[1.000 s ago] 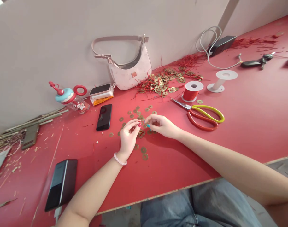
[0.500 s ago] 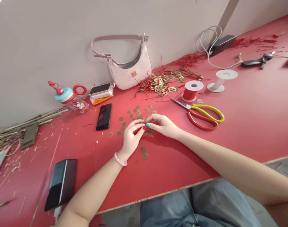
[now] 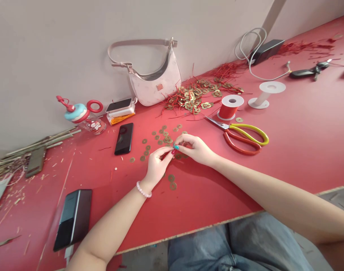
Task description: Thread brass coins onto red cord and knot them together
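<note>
My left hand (image 3: 157,164) and my right hand (image 3: 194,148) meet at their fingertips over the middle of the red table. Both are closed in a pinch, thumbs against fingers. Whatever lies between the fingertips is too small and covered to make out. Loose brass coins (image 3: 146,153) with holes in their centres lie around and beneath the hands. Two more coins (image 3: 172,182) rest nearer the table's front edge. Behind is a heap of coins tied with red cord (image 3: 193,98).
Right of my hands lie scissors (image 3: 245,139) with red and yellow handles, a spool of red cord (image 3: 228,109) and a bare white spool (image 3: 263,96). Leftward are a phone (image 3: 124,139), a drinking bottle (image 3: 87,118) and a dark device (image 3: 72,220). A pale handbag (image 3: 157,88) leans on the wall.
The fingers of my left hand have drawn closer together, and my right fingers have shifted slightly. Both hands stay in nearly the same place; the view has tilted a little.
</note>
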A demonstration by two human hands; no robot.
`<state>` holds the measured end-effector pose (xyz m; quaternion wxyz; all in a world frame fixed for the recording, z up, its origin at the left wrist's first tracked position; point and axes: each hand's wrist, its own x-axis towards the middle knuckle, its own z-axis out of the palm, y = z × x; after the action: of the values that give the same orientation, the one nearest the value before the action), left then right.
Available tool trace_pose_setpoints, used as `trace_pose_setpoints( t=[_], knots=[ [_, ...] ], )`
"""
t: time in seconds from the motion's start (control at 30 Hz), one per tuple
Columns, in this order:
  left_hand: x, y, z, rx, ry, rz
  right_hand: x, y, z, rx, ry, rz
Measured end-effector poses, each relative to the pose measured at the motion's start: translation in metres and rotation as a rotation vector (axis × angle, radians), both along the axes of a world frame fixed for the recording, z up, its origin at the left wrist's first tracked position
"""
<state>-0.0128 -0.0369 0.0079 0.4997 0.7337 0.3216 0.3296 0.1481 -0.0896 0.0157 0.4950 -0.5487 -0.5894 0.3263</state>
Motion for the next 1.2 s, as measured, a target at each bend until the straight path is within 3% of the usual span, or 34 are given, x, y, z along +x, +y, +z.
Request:
trace_pose_setpoints(
  t=[0.5, 1.2],
  knots=[
    [-0.0015, -0.0038, -0.0012, 0.026, 0.051, -0.019, -0.0008, 0.0005, -0.0031, -0.046, 0.046, -0.051],
    [-0.0032, -0.009, 0.0044, 0.318, 0.073, -0.095, -0.0014, -0.0001, -0.0016, 0.009, -0.072, -0.136]
  ],
)
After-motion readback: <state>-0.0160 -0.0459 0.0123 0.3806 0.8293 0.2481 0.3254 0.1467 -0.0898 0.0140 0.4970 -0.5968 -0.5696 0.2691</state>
